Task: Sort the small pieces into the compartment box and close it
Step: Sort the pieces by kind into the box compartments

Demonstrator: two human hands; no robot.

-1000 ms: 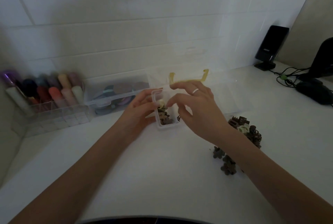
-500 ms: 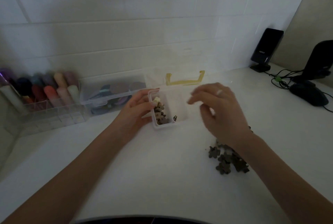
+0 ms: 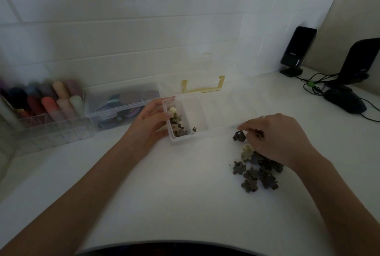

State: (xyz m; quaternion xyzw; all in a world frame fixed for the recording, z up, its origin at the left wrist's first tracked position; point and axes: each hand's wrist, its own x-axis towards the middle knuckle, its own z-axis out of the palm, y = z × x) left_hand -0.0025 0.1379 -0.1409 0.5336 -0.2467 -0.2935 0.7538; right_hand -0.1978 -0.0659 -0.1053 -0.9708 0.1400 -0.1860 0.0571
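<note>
The clear compartment box (image 3: 205,115) lies on the white table (image 3: 164,194) with its long axis running left to right, roughly along the tiled wall, and its lid (image 3: 202,86) stands open toward the wall with a yellow handle showing through it. Its leftmost compartment holds a heap of brown and cream flower-shaped pieces (image 3: 177,125); the cells to the right look bare. There is small lettering on the black speaker (image 3: 296,49) by the wall — too small to read. The left hand (image 3: 150,122) wraps the box's left end, thumb laid over the rim and touching the pieces inside. The right hand (image 3: 275,138) rests curled, fingers down, on the loose pile of pieces (image 3: 257,173) just right of the box; its fingertips are bunched near a dark piece (image 3: 239,136), but whether they pinch anything cannot be told.
</note>
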